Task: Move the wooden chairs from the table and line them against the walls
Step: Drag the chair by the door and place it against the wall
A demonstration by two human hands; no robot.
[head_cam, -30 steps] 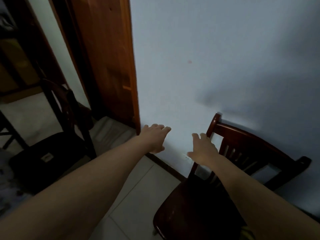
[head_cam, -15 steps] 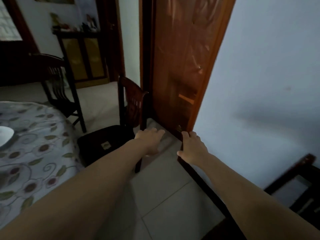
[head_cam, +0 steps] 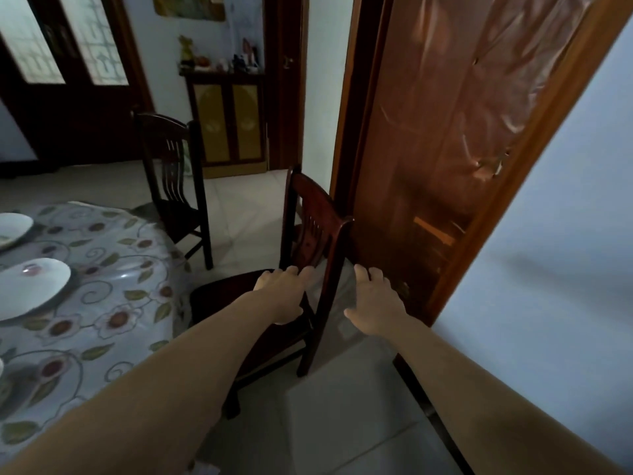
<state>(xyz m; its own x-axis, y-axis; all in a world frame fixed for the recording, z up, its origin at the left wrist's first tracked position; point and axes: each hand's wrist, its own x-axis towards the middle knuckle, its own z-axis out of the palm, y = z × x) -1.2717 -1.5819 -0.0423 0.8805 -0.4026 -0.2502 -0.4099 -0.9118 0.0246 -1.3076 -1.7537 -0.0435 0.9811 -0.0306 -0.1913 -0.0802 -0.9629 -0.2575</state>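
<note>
Turning away from the pale blue wall [head_cam: 565, 234] at the right of the frame, you have swung your view leftward over the last second: the dark wooden chair that stood against that wall has dropped out of sight, and a second dark reddish-brown wooden chair with a slatted back [head_cam: 308, 241] now sits at the centre of the frame, just beside the round tabletop with the floral cloth [head_cam: 102, 303] at lower left. That suggests one chair is already placed and this is the next to move.

Your left hand [head_cam: 282, 293] hovers over the rear of the seat, fingers spread and empty; whether it touches the wood is hard to tell. Your right hand [head_cam: 373, 303] is open too, just right of the chair's near back post, gripping nothing.

A third dark slatted chair [head_cam: 171, 186] waits at upper left, also close to the tabletop, where two white plates [head_cam: 30, 286] rest. The brown wooden door [head_cam: 445, 149] stands right behind the centre chair, so watch the clearance when you lift.
</note>
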